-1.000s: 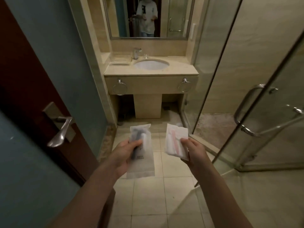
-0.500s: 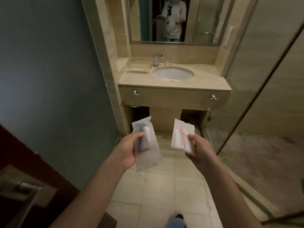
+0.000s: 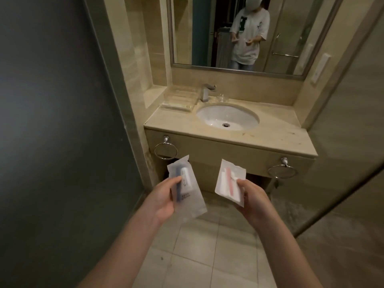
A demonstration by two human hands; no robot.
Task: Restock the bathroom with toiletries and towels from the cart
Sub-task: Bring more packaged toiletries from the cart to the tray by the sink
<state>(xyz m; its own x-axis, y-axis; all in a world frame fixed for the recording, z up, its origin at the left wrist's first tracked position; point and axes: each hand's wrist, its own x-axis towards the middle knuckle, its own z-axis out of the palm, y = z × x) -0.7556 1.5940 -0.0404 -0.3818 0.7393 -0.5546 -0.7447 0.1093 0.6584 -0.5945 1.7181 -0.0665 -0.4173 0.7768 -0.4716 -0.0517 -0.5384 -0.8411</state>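
Note:
My left hand (image 3: 164, 199) grips a frosted plastic packet with a blue toothbrush and a small white tube (image 3: 188, 190). A second sealed packet with a pink toothbrush (image 3: 228, 181) is held in my right hand (image 3: 252, 201). Both packets are held at waist height in front of the beige vanity counter (image 3: 270, 140), a little short of its front edge. On the counter's back left sits a clear amenity tray (image 3: 179, 99).
A white sink basin (image 3: 227, 117) with a chrome faucet (image 3: 206, 92) and a glass dish (image 3: 222, 98) sit on the counter. Two towel rings (image 3: 166, 150) hang on the front panel. A mirror (image 3: 239, 32) is above, a glass shower wall (image 3: 349, 163) at right, a dark wall (image 3: 52, 142) at left.
I have walked further into the bathroom; the vanity is closer and larger, and the door and shower handle have left view. Both hands still hold their packets.

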